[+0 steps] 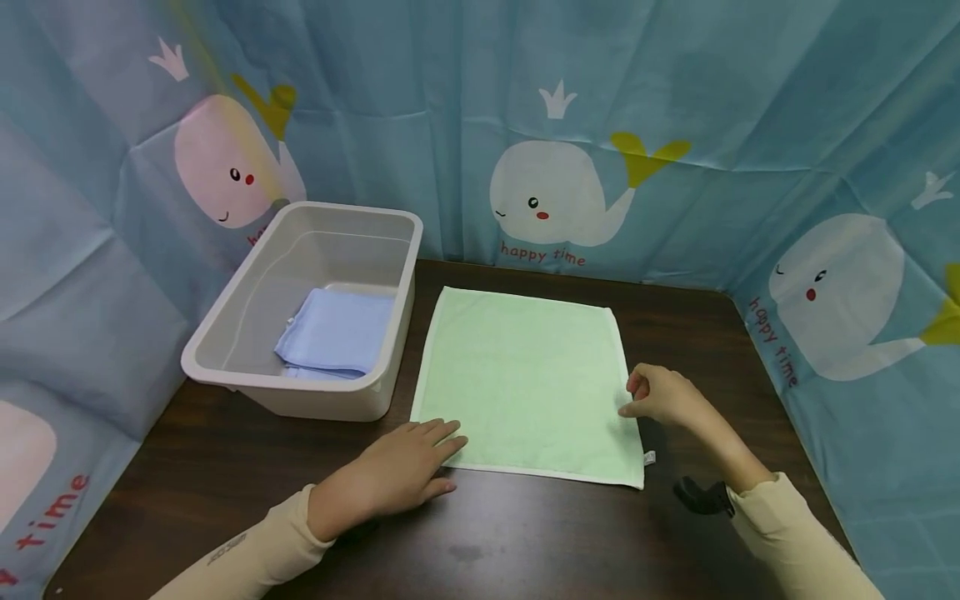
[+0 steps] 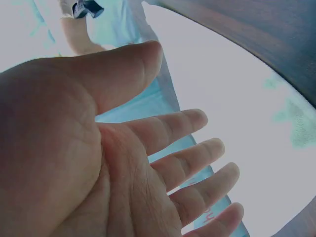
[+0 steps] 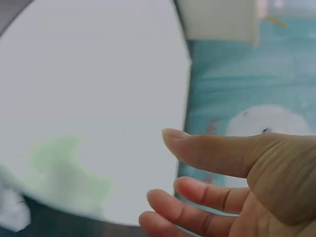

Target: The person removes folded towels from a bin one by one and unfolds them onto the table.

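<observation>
A light green square towel (image 1: 525, 375) with pale edges lies spread flat on the dark table. At its near left corner is my left hand (image 1: 397, 468), palm down with fingers extended; the left wrist view shows the fingers spread and nothing held. My right hand (image 1: 666, 396) is at the towel's right edge, thumb apart from the loosely bent fingers (image 3: 197, 212). Nothing shows between them. Whether either hand touches the cloth is hard to tell. A small white tag (image 1: 649, 457) sticks out from the towel's right edge.
To the left of the towel stands a grey plastic bin (image 1: 300, 398), holding folded blue cloth (image 1: 341, 329). Blue curtains (image 1: 450, 75) printed with whales surround the dark wooden table (image 1: 495, 550). A black strap-like piece (image 1: 701, 497) sits at my right wrist.
</observation>
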A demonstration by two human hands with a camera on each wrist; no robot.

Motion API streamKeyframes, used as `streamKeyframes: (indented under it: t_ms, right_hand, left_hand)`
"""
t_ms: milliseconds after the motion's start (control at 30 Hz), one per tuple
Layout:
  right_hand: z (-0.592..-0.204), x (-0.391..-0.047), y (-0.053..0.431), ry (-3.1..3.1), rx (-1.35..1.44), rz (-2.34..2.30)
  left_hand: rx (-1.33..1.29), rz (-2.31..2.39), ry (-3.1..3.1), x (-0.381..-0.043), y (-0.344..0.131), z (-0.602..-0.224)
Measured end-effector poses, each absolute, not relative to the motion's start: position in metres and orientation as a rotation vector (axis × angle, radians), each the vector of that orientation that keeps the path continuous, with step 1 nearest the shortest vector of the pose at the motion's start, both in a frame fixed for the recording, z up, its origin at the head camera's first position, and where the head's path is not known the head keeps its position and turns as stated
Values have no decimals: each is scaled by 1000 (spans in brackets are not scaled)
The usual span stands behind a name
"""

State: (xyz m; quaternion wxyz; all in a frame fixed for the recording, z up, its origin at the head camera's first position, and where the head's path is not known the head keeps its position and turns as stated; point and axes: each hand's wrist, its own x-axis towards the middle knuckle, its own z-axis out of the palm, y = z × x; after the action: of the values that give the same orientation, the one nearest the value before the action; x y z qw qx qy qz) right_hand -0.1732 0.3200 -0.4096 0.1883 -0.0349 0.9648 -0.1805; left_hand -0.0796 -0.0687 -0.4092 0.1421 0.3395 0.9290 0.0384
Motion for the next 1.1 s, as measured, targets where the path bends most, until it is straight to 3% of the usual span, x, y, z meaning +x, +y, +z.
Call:
streamKeyframes:
  t_ms: [233,533,867,1100]
  right_hand:
    - [-398,-190,297,2690,-209,-600]
    - [-371,-209,256,2736,-527,-745]
    - [-331,-248,191,2679,-756,-926]
    - [-312,-278,140,2554,-867,-1006]
  left_hand:
    - [1069,121,2717,-77,-69,-402]
    - [1177,150,2973,-65,-82,-365]
    - [900,312,3205,-66,-126,-340]
    - [706,348,3354,-76,-172,-343]
